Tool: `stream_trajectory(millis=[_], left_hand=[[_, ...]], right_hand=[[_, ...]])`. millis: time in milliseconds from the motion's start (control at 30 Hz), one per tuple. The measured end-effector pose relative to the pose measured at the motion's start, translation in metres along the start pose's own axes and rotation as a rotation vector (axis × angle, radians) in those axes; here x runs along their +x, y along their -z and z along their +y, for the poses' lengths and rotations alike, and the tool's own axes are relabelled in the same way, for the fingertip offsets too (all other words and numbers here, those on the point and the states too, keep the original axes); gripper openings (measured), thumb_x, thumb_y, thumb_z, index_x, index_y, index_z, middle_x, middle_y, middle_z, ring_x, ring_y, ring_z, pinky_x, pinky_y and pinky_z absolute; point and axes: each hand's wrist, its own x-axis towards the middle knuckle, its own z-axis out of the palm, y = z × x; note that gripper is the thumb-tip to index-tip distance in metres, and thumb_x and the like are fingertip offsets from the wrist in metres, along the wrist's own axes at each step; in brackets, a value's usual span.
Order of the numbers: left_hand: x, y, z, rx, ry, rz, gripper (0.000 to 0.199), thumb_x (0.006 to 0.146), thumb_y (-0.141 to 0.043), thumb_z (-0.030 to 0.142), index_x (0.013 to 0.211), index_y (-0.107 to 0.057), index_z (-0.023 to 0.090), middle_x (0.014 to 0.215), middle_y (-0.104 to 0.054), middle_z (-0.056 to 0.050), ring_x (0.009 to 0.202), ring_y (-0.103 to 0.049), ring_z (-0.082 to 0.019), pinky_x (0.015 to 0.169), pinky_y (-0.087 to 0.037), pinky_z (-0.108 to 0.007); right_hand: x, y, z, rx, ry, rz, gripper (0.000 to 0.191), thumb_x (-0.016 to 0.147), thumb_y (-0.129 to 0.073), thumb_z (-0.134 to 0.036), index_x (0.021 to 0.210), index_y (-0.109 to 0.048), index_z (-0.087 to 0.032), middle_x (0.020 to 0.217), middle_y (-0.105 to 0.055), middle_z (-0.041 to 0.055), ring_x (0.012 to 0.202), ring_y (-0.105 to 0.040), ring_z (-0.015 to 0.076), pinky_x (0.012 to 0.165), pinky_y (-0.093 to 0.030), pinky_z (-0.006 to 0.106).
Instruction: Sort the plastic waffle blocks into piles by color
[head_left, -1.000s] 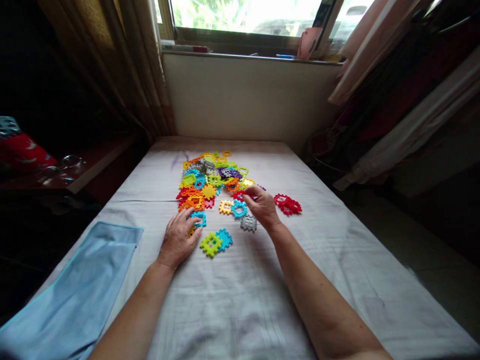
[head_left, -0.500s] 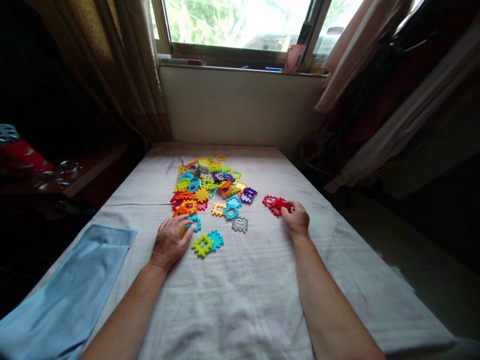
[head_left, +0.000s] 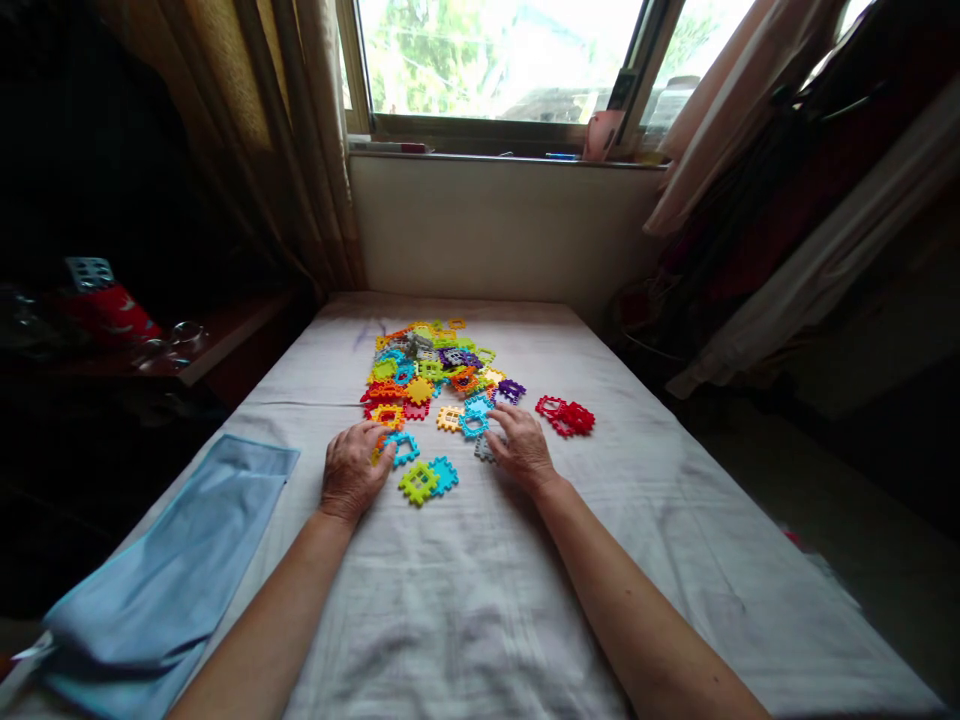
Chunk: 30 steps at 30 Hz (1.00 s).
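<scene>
Beside the front left of a heap of coloured toothed plastic tiles (head_left: 429,368), my left hand (head_left: 355,466) rests with its fingers apart. They lie over an orange-yellow tile and by a blue frame tile (head_left: 406,449). My right hand (head_left: 523,447) reaches over a grey tile (head_left: 484,450), partly hiding it. Its fingers are apart, close to a blue frame tile (head_left: 474,425). To the right lie several red tiles (head_left: 568,417) in a small group. A green tile (head_left: 418,483) overlaps a blue tile (head_left: 444,475) in front. One cream tile (head_left: 450,418) sits between the hands.
The tiles lie on a bed-like surface with a pale sheet (head_left: 465,600). A folded blue cloth (head_left: 180,560) is at the left. Behind are a low wall (head_left: 487,235) and a window sill. On a dark side table stands a red container (head_left: 112,315).
My right hand has let go of the red tiles at the right and moved left to the grey tile. My left hand stays by the blue frame tile. The view has shifted slightly.
</scene>
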Motion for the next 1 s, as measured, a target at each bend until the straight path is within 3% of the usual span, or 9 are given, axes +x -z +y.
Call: stream_trajectory(millis=[100, 233, 300, 400, 500, 600, 733, 867, 1000], left_hand=[[0.000, -0.004, -0.010, -0.012, 0.111, 0.027, 0.036, 0.089, -0.047, 0.041, 0.110, -0.067, 0.020, 0.118, -0.068, -0.012, 0.109, -0.062, -0.029, 0.096, -0.047, -0.044], [0.001, -0.010, -0.022, -0.060, 0.242, -0.049, 0.046, 0.090, -0.042, 0.042, 0.120, -0.063, 0.015, 0.128, -0.065, -0.016, 0.119, -0.059, -0.029, 0.101, -0.046, -0.043], [0.003, -0.010, -0.023, -0.057, 0.231, -0.123, 0.050, 0.090, -0.043, 0.041, 0.129, -0.059, 0.015, 0.139, -0.058, -0.015, 0.129, -0.053, -0.029, 0.108, -0.041, -0.046], [0.007, -0.009, -0.020, -0.038, 0.130, -0.257, 0.048, 0.090, -0.047, 0.040, 0.135, -0.056, 0.026, 0.149, -0.051, -0.008, 0.141, -0.040, -0.029, 0.116, -0.027, -0.055], [0.009, -0.006, -0.020, -0.066, 0.075, -0.337, 0.042, 0.091, -0.048, 0.041, 0.131, -0.060, 0.032, 0.145, -0.055, -0.004, 0.140, -0.042, -0.029, 0.117, -0.021, -0.061], [0.008, -0.002, -0.022, -0.151, 0.036, -0.298, 0.036, 0.093, -0.047, 0.043, 0.122, -0.065, 0.032, 0.136, -0.063, -0.004, 0.132, -0.051, -0.027, 0.116, -0.022, -0.061], [0.005, 0.002, -0.024, -0.254, 0.025, -0.252, 0.032, 0.094, -0.046, 0.044, 0.112, -0.070, 0.032, 0.121, -0.071, -0.003, 0.116, -0.062, -0.024, 0.114, -0.027, -0.059], [0.004, 0.000, -0.024, -0.289, 0.066, -0.227, 0.033, 0.094, -0.047, 0.044, 0.111, -0.070, 0.029, 0.116, -0.073, -0.005, 0.108, -0.066, -0.023, 0.113, -0.032, -0.054], [0.004, -0.002, -0.023, -0.339, 0.058, -0.194, 0.031, 0.093, -0.049, 0.043, 0.108, -0.070, 0.026, 0.113, -0.074, -0.005, 0.106, -0.066, -0.021, 0.111, -0.038, -0.048]], right_hand=[[-0.001, -0.018, -0.030, 0.032, 0.046, -0.103, 0.037, 0.084, -0.064, -0.034, 0.119, -0.068, -0.021, 0.132, -0.062, 0.0142, 0.121, -0.056, 0.0294, 0.099, -0.045, 0.045], [-0.002, -0.029, -0.053, 0.212, 0.215, -0.173, 0.023, 0.089, -0.060, -0.033, 0.107, -0.072, -0.023, 0.116, -0.072, 0.0084, 0.108, -0.063, 0.0214, 0.099, -0.046, 0.036], [0.001, -0.029, -0.057, 0.255, 0.225, -0.178, 0.020, 0.092, -0.057, -0.031, 0.100, -0.073, -0.023, 0.106, -0.074, 0.0067, 0.099, -0.066, 0.0188, 0.093, -0.047, 0.032], [0.015, -0.027, -0.060, 0.180, 0.138, -0.140, 0.020, 0.092, -0.055, -0.028, 0.090, -0.074, -0.023, 0.095, -0.075, 0.0063, 0.090, -0.067, 0.0192, 0.084, -0.047, 0.031], [0.035, -0.025, -0.067, 0.092, 0.113, -0.165, 0.020, 0.092, -0.054, -0.025, 0.093, -0.074, -0.024, 0.098, -0.074, 0.0059, 0.092, -0.065, 0.0196, 0.084, -0.045, 0.030], [0.055, -0.028, -0.081, -0.008, 0.128, -0.290, 0.022, 0.092, -0.054, -0.027, 0.101, -0.073, -0.024, 0.106, -0.073, 0.0066, 0.100, -0.063, 0.0214, 0.087, -0.045, 0.032], [0.075, -0.037, -0.099, -0.181, 0.033, -0.420, 0.028, 0.086, -0.060, -0.038, 0.107, -0.071, -0.022, 0.110, -0.070, 0.0106, 0.106, -0.059, 0.0278, 0.087, -0.045, 0.038], [0.088, -0.046, -0.106, -0.213, -0.022, -0.469, 0.036, 0.083, -0.063, -0.044, 0.111, -0.069, -0.023, 0.114, -0.068, 0.0122, 0.108, -0.059, 0.0287, 0.088, -0.044, 0.040], [0.092, -0.050, -0.105, -0.220, 0.038, -0.473, 0.033, 0.088, -0.058, -0.044, 0.110, -0.069, -0.022, 0.114, -0.069, 0.0122, 0.107, -0.060, 0.0272, 0.085, -0.043, 0.037]])
